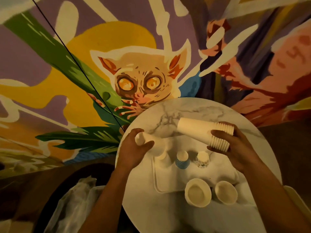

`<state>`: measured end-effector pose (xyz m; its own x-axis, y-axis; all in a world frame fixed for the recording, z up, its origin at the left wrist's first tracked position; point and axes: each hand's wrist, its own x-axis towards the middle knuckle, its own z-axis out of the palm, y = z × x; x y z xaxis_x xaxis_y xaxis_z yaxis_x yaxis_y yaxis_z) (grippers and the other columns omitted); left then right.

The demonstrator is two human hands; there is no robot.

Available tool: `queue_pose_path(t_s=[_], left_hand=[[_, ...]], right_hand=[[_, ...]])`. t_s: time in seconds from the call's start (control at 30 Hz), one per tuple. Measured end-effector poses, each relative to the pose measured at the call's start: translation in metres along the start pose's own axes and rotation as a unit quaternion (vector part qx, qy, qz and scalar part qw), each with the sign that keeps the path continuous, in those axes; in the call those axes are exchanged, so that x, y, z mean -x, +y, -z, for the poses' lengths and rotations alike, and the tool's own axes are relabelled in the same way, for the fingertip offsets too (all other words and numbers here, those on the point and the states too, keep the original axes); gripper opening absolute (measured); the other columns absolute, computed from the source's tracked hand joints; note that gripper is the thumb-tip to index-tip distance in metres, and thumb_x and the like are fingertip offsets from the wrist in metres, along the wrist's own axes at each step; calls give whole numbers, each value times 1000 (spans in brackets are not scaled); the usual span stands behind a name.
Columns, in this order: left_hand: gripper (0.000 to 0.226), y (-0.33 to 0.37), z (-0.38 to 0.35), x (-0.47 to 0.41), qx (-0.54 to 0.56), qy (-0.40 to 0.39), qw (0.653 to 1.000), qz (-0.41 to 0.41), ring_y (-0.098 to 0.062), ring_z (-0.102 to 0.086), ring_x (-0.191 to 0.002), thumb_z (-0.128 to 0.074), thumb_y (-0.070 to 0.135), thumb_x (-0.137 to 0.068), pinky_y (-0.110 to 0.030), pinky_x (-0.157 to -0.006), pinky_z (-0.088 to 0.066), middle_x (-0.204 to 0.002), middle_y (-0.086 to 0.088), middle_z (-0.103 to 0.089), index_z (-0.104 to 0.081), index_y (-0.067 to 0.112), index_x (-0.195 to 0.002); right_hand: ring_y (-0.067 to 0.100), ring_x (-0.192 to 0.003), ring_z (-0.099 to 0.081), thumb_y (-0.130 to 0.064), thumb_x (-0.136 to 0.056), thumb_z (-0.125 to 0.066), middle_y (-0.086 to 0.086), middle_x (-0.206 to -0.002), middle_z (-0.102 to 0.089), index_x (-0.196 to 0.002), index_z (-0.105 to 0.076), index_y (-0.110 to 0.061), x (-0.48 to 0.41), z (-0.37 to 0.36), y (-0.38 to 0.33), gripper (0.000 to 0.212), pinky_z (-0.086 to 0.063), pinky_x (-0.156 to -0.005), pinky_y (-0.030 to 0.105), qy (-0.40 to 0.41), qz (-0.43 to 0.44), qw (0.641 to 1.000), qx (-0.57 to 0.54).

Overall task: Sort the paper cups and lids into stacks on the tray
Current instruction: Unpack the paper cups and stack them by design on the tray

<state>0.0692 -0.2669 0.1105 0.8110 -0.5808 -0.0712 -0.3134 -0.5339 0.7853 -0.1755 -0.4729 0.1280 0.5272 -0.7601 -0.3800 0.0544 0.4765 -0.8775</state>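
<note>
Stacking step in hand: right hand [235,148] grips sideways stack of white cups [202,132] above tray [155,179], left hand [134,153] curls round single cup [145,139] nearby; next move probably needs both lined up to nest

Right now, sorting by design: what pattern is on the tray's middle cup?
The cup has blue and white stripes, clearest in the head view.

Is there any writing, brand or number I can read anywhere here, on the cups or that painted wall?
No readable text anywhere.
Patterned cup: small dark marks, too blurred to read.
Blue striped cup: stripes only.
White cup stack: plain.
Single white cup: plain.
Mural: pictures only, no lettering.
</note>
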Motion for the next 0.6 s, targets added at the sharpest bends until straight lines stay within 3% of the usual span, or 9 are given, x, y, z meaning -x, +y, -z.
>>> queue_pose_path(t_s=[0.27, 0.6], left_hand=[[65, -26, -63, -23, -190, -119, 974, -15, -28, -58, -122, -81, 44, -81, -41, -100, -50, -135, -2, -57, -49, 28, -136], [67, -60, -96, -28, -262, -216, 941, -13, -29, -55, -123, -81, 46, -79, -43, -100, -49, -133, -4, -54, -47, 25, -134]], right_hand=[[32, -111, -63, -17, -63, -81, 6, -122, -65, -117, -63, -22, 4, -8, 12, 58, -62, -75, 50, 15, -7, 1000, 10], [34, -111, -64, -16, -61, -83, 10, -120, -66, -117, -63, -17, 13, -9, 17, 59, -61, -78, 54, 24, -13, 999, 22]])
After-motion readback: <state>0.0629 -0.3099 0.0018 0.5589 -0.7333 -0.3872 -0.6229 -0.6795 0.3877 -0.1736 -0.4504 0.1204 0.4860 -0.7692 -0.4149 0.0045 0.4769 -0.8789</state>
